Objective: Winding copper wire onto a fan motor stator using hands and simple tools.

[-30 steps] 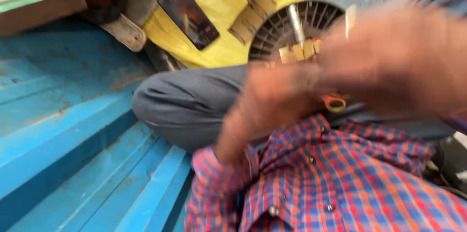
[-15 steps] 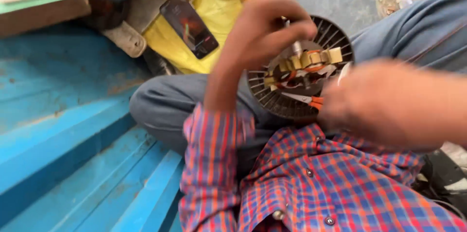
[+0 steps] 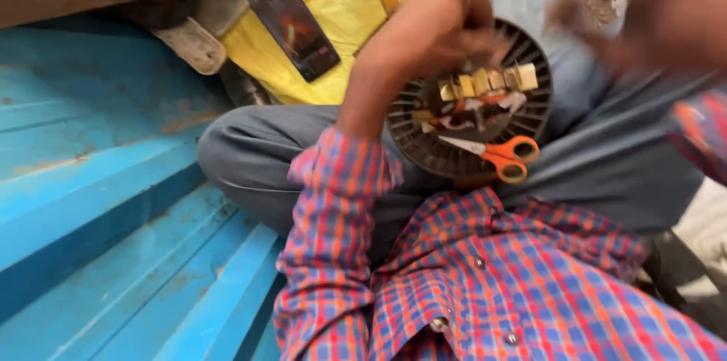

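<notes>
The person sits cross-legged, and a round dark motor stator (image 3: pixel 469 122) with radial slots rests on the lap, on the grey trousers (image 3: pixel 303 156). The left hand (image 3: pixel 439 28) is bent over the far left rim of the stator, and its fingers are curled down into the windings; it seems that they pinch something there, but the blur does not let me tell what. The right hand (image 3: pixel 651 9) is lifted at the far right, very blurred, so I cannot tell if its fingers are closed or released, or if it holds anything.

I judge that the step in hand is the work on the winding slots, near the row of pale insulation pieces (image 3: pixel 488 81) standing in the far part of the stator. A next move would call for a steady stator and a fine pinch at one slot, because the parts are small and close together.

Counted: one stator, one pair of orange-handled scissors (image 3: pixel 496 155) lying across its near side, about five or six insulation pieces (the blur makes the number uncertain), and one dark phone (image 3: pixel 294 28) lying on a yellow cloth (image 3: pixel 341 20) at the far side. To the left there is a blue painted floor (image 3: pixel 98 202), and the red and blue checked shirt (image 3: pixel 485 285) fills the near part.
</notes>
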